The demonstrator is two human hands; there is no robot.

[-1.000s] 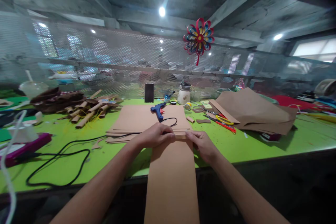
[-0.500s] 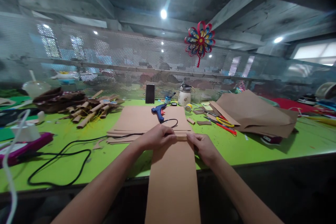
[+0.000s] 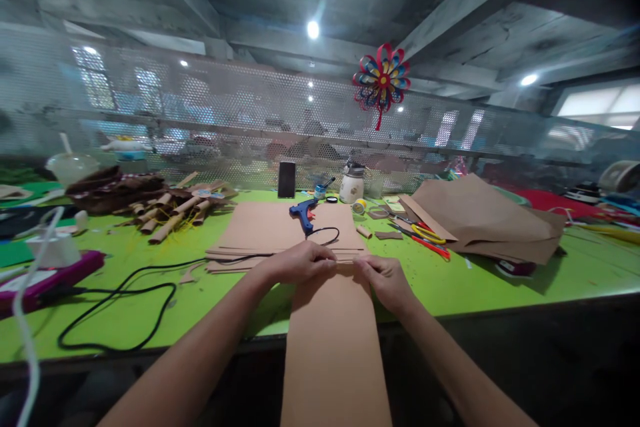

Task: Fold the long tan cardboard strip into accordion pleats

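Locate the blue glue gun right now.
Head view, near the centre: the blue glue gun lies on the stack of brown sheets, just beyond the left hand.

Left hand (image 3: 300, 262), in front of the blue glue gun (image 3: 303, 215), and right hand (image 3: 389, 282), to its front right: both bare, with bare forearms (image 3: 210, 343) tapering wristward.

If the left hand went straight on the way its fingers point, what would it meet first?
Probably the right hand, across the far end of the brown paper strip from the left hand; whether they line up in depth is unclear.
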